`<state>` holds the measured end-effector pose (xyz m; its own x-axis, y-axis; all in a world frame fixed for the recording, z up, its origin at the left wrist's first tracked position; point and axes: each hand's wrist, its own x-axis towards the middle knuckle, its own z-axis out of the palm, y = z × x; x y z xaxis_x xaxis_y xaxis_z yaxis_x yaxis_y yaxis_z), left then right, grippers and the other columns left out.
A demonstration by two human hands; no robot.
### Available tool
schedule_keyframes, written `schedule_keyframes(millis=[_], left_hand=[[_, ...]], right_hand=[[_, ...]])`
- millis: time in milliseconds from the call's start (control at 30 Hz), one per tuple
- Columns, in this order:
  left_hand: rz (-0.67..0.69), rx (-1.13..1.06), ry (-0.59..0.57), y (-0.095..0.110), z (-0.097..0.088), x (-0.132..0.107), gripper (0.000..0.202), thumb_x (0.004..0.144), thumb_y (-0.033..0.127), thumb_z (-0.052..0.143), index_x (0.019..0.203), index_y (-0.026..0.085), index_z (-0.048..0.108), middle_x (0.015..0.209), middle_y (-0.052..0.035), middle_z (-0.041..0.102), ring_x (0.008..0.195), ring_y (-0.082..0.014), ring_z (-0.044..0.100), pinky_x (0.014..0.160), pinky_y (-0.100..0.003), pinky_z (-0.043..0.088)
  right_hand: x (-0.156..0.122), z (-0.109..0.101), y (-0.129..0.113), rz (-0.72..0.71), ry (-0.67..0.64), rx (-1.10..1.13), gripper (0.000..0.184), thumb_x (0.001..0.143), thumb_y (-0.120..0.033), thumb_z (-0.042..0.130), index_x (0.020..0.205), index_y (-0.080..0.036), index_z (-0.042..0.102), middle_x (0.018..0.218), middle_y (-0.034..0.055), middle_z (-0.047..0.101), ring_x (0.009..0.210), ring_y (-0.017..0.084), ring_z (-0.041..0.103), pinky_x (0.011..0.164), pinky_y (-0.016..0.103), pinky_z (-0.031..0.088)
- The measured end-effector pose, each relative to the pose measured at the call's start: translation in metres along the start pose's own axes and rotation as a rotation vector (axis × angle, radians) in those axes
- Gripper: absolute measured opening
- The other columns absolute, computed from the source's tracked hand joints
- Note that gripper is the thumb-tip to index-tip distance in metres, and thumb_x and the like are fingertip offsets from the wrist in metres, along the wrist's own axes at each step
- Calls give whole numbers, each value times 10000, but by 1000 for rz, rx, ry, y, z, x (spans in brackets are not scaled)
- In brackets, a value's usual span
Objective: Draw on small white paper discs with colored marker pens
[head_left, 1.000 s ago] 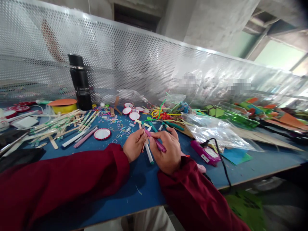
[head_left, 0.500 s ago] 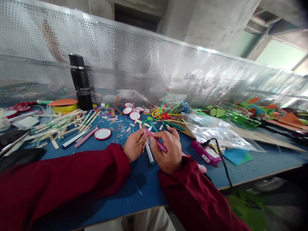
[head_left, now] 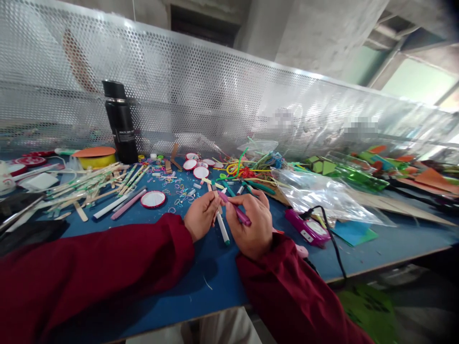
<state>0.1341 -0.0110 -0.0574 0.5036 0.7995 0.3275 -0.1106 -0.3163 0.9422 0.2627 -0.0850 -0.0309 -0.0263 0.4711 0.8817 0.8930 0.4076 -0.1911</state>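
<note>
Both my hands meet over the middle of the blue table (head_left: 150, 224). My right hand (head_left: 253, 222) is closed around a purple marker (head_left: 236, 212), which slants up to the left. My left hand (head_left: 202, 214) pinches at the marker's upper tip, fingers curled. A white marker with a green tip (head_left: 223, 229) lies on the table just below and between the hands. Dark red sleeves cover both forearms.
A black flask (head_left: 120, 123) stands at the back left by a perforated metal screen (head_left: 201, 91). Wooden sticks (head_left: 89, 186), red-rimmed round lids (head_left: 153, 199), small rubber bands, pipe cleaners (head_left: 247, 167), a clear plastic bag (head_left: 319, 193) and a pink glue gun with black cord (head_left: 308, 228) lie around.
My right hand and the purple marker have shifted slightly to the right; the left hand stays at the marker's tip. Nothing else has moved.
</note>
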Motion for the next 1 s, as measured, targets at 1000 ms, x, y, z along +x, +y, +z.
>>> schedule_keyframes(millis=[1000], left_hand=[[-5,12,9,-1,-1,0,412,983,587,495,825,207,503,574,53,442,448,-92,396,436,-218,348]], right_hand=[[0,0,-1,19,-8,-4,84,958,-258,593,881,-268,627,817,-12,778,755,199,700,1051,461,418]])
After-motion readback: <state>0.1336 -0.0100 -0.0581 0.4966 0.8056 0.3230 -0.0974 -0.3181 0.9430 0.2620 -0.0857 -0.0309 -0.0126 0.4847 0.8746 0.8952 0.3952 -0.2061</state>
